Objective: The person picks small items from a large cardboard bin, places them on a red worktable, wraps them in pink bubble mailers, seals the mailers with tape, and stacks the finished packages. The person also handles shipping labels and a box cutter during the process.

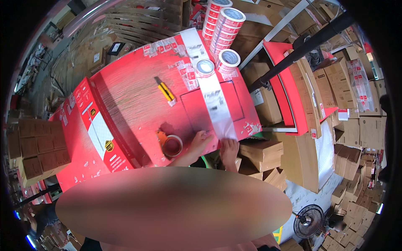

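Observation:
A long white strip of labels [215, 100] runs across the red tabletop to its near edge. My right hand [229, 151] is at the near end of this strip, fingers closed on it. Just left of the strip, my left hand [200, 143] is low over the table edge with its fingers curled in; whatever they hold is hidden. Left of that hand lies an orange tape dispenser [162, 137] with a brown tape roll [172, 146]. A yellow utility knife [166, 91] rests farther back. One tape roll [205, 67] sits on the strip's far part.
Tall stacks of red-and-white tape rolls [228, 29] stand at the far edge, beside a shorter stack [228, 61]. A red printed carton panel [104, 129] crosses the table's left. Brown boxes [261, 154] are right of my hands. A black pole [301, 50] slants overhead; a fan [309, 221] stands lower right.

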Demonstrator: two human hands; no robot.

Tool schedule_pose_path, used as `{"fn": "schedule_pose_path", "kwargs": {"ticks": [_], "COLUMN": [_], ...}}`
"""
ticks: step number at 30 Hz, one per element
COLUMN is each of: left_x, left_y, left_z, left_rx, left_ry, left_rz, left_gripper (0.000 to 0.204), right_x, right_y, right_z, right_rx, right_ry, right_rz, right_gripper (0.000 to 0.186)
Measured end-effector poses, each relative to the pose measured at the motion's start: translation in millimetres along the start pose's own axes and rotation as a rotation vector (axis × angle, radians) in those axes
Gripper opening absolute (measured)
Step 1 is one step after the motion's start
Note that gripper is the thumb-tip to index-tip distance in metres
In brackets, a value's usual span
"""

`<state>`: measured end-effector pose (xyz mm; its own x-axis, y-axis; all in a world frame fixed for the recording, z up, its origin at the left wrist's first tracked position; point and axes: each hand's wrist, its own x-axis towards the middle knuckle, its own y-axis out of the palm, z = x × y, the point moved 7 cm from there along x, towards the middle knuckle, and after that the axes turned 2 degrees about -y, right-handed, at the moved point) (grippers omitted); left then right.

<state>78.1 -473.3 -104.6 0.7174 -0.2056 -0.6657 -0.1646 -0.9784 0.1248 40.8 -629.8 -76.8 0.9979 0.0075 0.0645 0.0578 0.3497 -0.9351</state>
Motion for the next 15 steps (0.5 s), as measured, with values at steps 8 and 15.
{"fn": "schedule_pose_path", "kwargs": {"ticks": [8,15], "left_x": [34,33], "left_y": [61,59], "left_z": [59,21], "left_rx": [-0.307,0.391], "left_ry": [-0.034,0.234], "left_rz": [0.163,0.085], "left_gripper": [0.036,0.031], "right_x": [24,108], "right_y": [-46,-50], "right_z": [-39,-3], "right_rx": [0.456,0.389], "right_ry": [-0.029,-0.518], "right_rz": [0.151,0.358], "right_gripper": [0.015,0.009]}}
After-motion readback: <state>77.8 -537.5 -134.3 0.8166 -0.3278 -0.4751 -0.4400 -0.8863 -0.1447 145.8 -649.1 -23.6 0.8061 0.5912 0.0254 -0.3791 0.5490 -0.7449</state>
